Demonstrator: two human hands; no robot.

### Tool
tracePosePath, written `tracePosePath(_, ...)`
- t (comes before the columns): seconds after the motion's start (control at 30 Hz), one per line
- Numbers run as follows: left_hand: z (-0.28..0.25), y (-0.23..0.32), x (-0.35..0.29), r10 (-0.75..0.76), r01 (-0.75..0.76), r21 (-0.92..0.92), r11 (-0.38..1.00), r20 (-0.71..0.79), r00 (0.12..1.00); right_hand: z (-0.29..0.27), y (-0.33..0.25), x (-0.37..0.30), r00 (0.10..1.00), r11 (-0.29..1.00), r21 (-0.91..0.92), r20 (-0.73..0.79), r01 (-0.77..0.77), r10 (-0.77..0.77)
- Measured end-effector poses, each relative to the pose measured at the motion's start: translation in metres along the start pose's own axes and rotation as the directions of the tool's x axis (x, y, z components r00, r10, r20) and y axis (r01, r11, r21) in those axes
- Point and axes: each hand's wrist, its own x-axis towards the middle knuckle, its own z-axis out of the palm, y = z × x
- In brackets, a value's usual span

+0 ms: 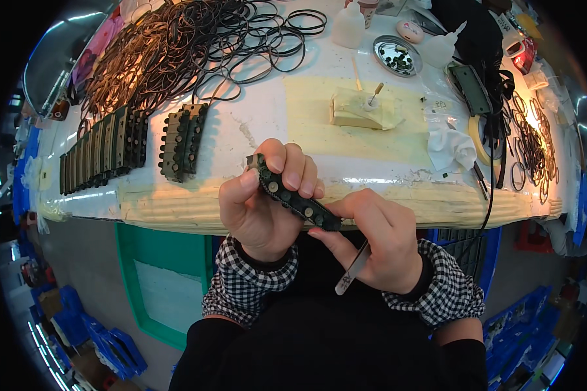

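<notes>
My left hand (267, 208) is closed around a long dark green part (295, 201) with a row of round studs along its face. The part is held tilted above the table's front edge, its upper end between my thumb and fingers. My right hand (381, 238) pinches at its lower right end. A pair of metal tweezers (352, 270) is tucked in the same hand, its rounded end sticking out below the palm. The tips are hidden by my fingers. Beyond my left hand, similar studded parts stand in a small group (182, 143) and a longer row (104, 153).
A tangle of thin black loops (169, 52) covers the table's back left. A taped block (365, 109) with a small upright stick sits mid-table. Behind it are a round metal dish (398, 57) of small dark pieces and a white squeeze bottle (349, 26). A green bin (130, 280) stands below.
</notes>
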Motion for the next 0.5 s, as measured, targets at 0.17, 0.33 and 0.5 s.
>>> tracePosePath(0.17,0.0025,0.0001,-0.0009,0.007,-0.008,-0.050,0.999,-0.033,0.999,0.0050,0.0008,0.0009,0.990,0.975,-0.183,-0.050,0.124,-0.135)
tracePosePath(0.33,-0.0027,0.0020,0.0005,-0.008,0.010,-0.126,0.992,0.018,1.000,0.0046,-0.0021,0.0015,0.986,0.973,-0.181,-0.059,0.146,-0.159)
tracePosePath(0.5,-0.0030,0.0003,0.0011,-0.003,0.005,-0.109,0.994,0.017,1.000,0.0043,0.0004,0.0002,0.990,0.985,-0.114,-0.050,0.127,-0.133)
